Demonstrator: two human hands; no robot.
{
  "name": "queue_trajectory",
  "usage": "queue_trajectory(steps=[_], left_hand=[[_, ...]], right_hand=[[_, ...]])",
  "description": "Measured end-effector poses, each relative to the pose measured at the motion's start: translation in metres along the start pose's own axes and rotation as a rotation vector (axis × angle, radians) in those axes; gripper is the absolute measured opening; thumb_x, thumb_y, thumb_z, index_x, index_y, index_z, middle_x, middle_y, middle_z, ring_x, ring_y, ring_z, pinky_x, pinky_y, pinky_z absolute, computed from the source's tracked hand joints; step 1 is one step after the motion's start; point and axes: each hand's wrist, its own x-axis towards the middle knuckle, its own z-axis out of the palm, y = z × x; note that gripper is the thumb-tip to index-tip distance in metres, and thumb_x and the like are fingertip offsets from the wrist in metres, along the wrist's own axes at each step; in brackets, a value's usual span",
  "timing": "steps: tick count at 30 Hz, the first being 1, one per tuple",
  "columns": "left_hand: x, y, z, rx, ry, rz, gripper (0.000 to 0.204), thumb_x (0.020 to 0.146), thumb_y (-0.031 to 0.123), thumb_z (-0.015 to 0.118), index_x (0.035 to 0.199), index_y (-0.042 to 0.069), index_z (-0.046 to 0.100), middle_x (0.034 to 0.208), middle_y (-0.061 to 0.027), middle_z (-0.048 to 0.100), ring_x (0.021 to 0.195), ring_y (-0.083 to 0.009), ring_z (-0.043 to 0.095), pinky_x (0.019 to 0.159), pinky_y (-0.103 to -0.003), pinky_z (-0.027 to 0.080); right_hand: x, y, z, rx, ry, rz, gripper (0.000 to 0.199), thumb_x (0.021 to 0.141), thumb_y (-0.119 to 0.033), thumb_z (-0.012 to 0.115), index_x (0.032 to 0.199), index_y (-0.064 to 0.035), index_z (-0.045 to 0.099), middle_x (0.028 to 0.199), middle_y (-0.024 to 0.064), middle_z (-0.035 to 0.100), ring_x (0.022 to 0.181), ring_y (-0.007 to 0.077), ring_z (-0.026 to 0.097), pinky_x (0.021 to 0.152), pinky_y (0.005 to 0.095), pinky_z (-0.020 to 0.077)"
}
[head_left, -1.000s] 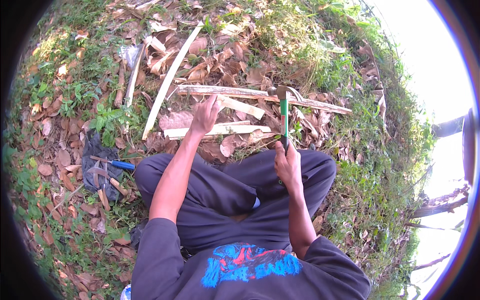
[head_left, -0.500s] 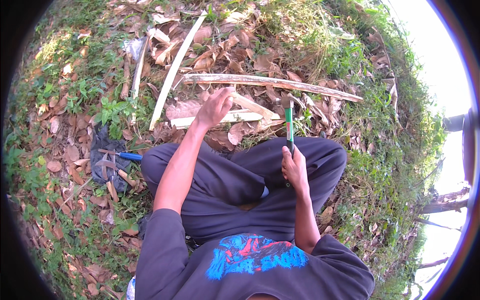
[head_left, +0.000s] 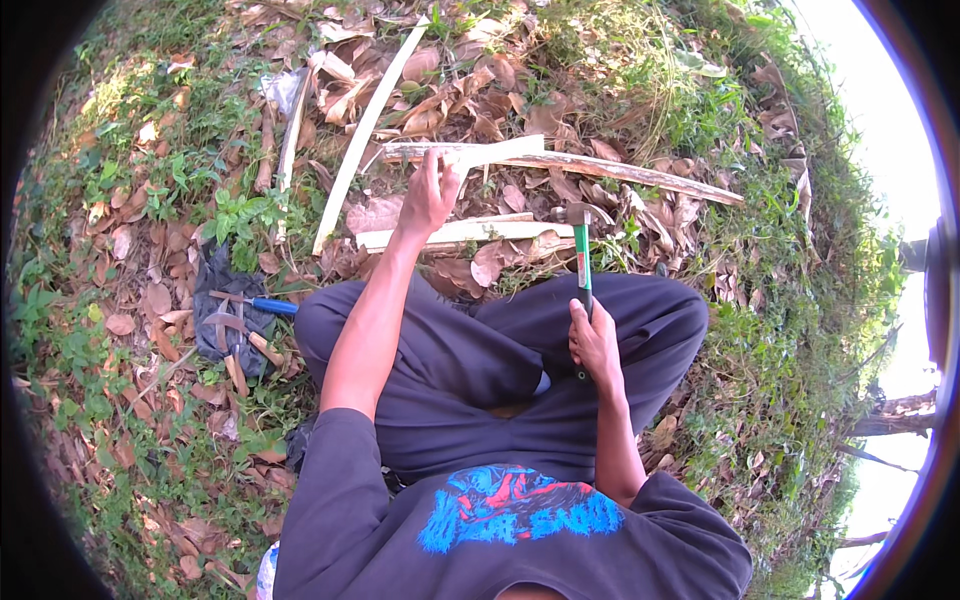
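Note:
My left hand [head_left: 432, 195] is closed on one end of a short pale wood piece [head_left: 505, 150], raised over a long bark-edged wood strip [head_left: 640, 178]. In my right hand [head_left: 595, 345] is a claw hammer [head_left: 582, 255] with a green and black handle, its head upward above my right knee. Pale wood strips [head_left: 470, 234] lie on dry leaves in front of my crossed legs. Another long pale strip [head_left: 368, 140] slants away on the left, close to one end of the bark-edged one.
To my left, a black plastic bag [head_left: 215, 268] lies under a blue-handled tool [head_left: 272, 306] and several wooden-handled tools [head_left: 262, 346]. Farther off are a weathered stick [head_left: 292, 130] and a piece of clear plastic [head_left: 284, 92]. Grass and dry leaves cover the ground.
My left hand has lifted the short wood piece off the lower strips and swung its free end up and away. The hammer stays in my right hand, nearly unmoved.

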Motion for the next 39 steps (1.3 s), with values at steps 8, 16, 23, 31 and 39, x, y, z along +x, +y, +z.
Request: queue_trajectory(steps=[8,16,23,31,39], left_hand=[[-0.001,-0.007,0.002,0.015,-0.001,0.026,0.025,0.099,0.016,0.050,0.114,-0.003,0.043,0.092,-0.0257,0.062,0.084,-0.0443,0.067,0.076,-0.047,0.056],[0.002,0.002,0.005,0.153,0.076,0.148,0.034,0.096,0.013,0.053,0.126,-0.004,0.051,0.107,-0.0282,0.064,0.101,-0.0441,0.065,0.087,-0.047,0.053],[-0.001,-0.005,0.006,0.061,0.024,0.080,0.036,0.096,0.016,0.057,0.125,-0.004,0.054,0.111,-0.0268,0.066,0.104,-0.0428,0.066,0.090,-0.046,0.053],[0.004,-0.009,0.000,-0.027,-0.044,-0.007,0.039,0.098,0.025,0.057,0.123,-0.005,0.057,0.105,-0.0271,0.068,0.094,-0.0384,0.071,0.081,-0.043,0.060],[0.002,-0.012,-0.004,-0.027,-0.057,-0.081,0.045,0.099,0.033,0.061,0.122,-0.005,0.060,0.106,-0.0225,0.071,0.096,-0.0286,0.072,0.081,-0.037,0.059]], right_hand=[[0.001,0.000,-0.002,-0.008,-0.001,0.013,0.031,0.104,-0.031,0.055,0.084,-0.0118,0.042,0.058,-0.0065,0.039,0.042,0.0022,0.036,0.037,0.0228,0.0323],[0.003,0.005,-0.001,0.019,-0.015,0.042,0.030,0.104,-0.030,0.056,0.085,-0.0121,0.043,0.058,-0.0068,0.039,0.043,0.0023,0.036,0.037,0.0225,0.0327],[0.004,0.006,0.003,0.001,-0.018,0.053,0.029,0.104,-0.031,0.056,0.086,-0.0117,0.044,0.059,-0.0064,0.040,0.043,0.0028,0.037,0.037,0.0224,0.0330],[0.002,0.000,0.004,-0.014,-0.011,0.016,0.028,0.105,-0.030,0.054,0.086,-0.0123,0.042,0.058,-0.0070,0.036,0.041,0.0025,0.033,0.036,0.0211,0.0304],[-0.001,-0.040,0.016,-0.043,-0.061,-0.098,0.027,0.104,-0.028,0.056,0.088,-0.0070,0.049,0.055,-0.0051,0.043,0.043,0.0031,0.038,0.037,0.0234,0.0313]])
